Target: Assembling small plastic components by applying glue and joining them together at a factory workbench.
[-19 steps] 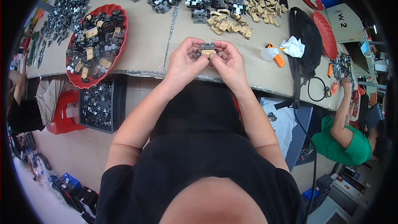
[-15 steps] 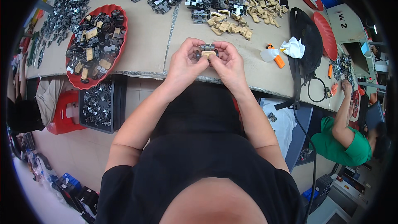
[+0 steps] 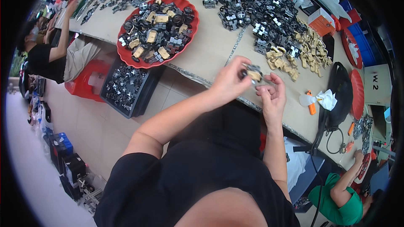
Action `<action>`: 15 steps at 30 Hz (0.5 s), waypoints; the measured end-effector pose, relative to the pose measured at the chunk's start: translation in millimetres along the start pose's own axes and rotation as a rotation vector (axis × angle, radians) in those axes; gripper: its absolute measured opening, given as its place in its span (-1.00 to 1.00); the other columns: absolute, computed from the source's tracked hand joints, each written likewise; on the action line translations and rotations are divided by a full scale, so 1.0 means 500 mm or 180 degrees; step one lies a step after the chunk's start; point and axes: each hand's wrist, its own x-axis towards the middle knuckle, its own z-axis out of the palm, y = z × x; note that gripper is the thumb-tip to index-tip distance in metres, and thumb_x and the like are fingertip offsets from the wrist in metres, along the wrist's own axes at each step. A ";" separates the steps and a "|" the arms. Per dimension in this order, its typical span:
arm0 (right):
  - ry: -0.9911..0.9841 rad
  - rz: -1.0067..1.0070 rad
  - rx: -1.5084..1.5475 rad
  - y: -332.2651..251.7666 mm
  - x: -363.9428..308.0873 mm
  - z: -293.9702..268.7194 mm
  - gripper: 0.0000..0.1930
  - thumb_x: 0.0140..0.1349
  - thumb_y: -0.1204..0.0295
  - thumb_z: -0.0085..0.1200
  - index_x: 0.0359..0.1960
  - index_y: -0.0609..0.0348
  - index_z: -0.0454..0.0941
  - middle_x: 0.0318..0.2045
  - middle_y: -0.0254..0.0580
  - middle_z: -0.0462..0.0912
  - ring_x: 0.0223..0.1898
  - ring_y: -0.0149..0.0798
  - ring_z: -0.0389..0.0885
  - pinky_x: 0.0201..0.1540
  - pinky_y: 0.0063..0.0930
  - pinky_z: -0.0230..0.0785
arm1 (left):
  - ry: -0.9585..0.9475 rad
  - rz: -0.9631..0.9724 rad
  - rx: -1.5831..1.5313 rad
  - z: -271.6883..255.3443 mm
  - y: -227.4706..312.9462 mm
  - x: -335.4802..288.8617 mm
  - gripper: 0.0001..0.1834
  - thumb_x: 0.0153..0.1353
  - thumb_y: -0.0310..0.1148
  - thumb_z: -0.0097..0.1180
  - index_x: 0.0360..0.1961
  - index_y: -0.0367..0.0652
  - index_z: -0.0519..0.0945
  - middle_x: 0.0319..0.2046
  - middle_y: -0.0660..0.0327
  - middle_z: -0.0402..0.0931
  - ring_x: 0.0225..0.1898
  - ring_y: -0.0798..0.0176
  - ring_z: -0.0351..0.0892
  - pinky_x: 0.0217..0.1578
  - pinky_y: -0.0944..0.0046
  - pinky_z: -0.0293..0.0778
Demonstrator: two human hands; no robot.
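My left hand (image 3: 229,82) grips a small toy car chassis (image 3: 255,75) with dark wheels and a tan piece on it, held above the front edge of the table. Just to its right is my right hand (image 3: 273,98), fingers bent and apart, with nothing seen in them. Beyond the hands lies a heap of tan plastic pieces (image 3: 315,52). A larger pile of dark wheeled chassis (image 3: 273,12) spreads behind it. To the left, a red scalloped tray (image 3: 196,25) holds several chassis fitted with tan pieces.
A grey bin (image 3: 138,108) of small parts stands below the table beside a red stool (image 3: 86,80). On the right are a small bottle (image 3: 306,100), crumpled tissue (image 3: 327,100) and a black bag (image 3: 340,94). Co-workers sit at the far left (image 3: 52,56) and lower right (image 3: 338,199).
Both hands held the chassis between them; now the left has it and the right has come off. The view has turned, so the tray and piles appear farther right.
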 end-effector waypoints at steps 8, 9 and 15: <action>-0.0004 -0.0045 -0.0074 0.023 0.004 -0.017 -0.62 0.07 0.60 0.04 -0.04 0.35 0.29 -0.14 -0.18 0.39 -0.37 -0.54 0.45 -0.34 -0.69 0.32 | 0.2815 0.1362 0.3915 -0.334 0.086 0.009 -0.77 0.05 -0.40 0.00 -0.24 -0.17 0.54 -0.36 0.10 0.51 -0.32 0.09 0.45 -0.21 0.15 0.32; -0.0030 -0.0065 -0.0142 0.023 0.006 -0.016 -0.64 0.07 0.59 0.04 -0.07 0.35 0.31 -0.15 -0.18 0.39 -0.38 -0.54 0.45 -0.35 -0.69 0.31 | 0.2734 0.1442 0.4351 -0.393 0.073 0.011 -0.76 0.07 -0.41 -0.03 -0.21 -0.16 0.54 -0.31 0.07 0.51 -0.27 0.07 0.46 -0.17 0.14 0.31; 0.0012 0.0013 -0.0335 0.009 0.004 -0.012 -0.73 0.07 0.55 0.06 -0.17 0.38 0.39 -0.22 -0.20 0.41 -0.42 -0.55 0.45 -0.38 -0.68 0.32 | 0.2285 0.0748 0.3602 -0.546 0.000 0.042 -0.63 0.05 -0.57 -0.16 -0.09 -0.16 0.48 -0.20 -0.02 0.47 -0.11 -0.04 0.41 -0.07 0.10 0.28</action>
